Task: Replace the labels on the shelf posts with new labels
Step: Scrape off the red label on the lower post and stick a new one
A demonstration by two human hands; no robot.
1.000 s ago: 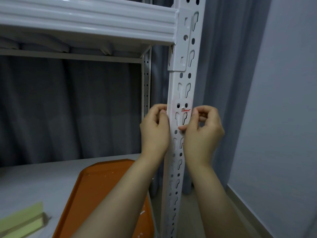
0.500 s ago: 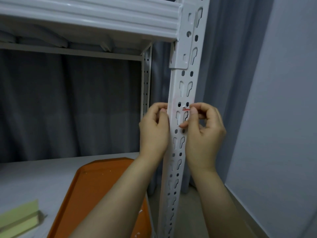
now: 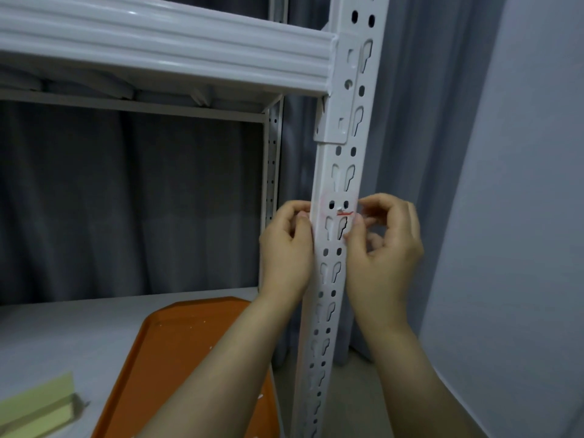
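A white perforated shelf post [image 3: 335, 279] runs up the middle of the head view. A pale label [image 3: 343, 213] with a red line and a torn spot sticks on the post's front. My left hand [image 3: 286, 251] grips the post's left edge beside the label, fingers curled. My right hand [image 3: 384, 245] is at the post's right edge, thumb and fingertips pinching the label's right side.
A white shelf beam [image 3: 164, 49] joins the post above. An orange tray [image 3: 192, 358] lies on the lower grey shelf, with a pale green block [image 3: 38, 406] at bottom left. Dark curtains hang behind and a plain wall [image 3: 512, 216] stands close on the right.
The view shifted slightly upward and to the right. My right hand's fingers have moved up along the label's right edge; my left hand keeps its grip on the post.
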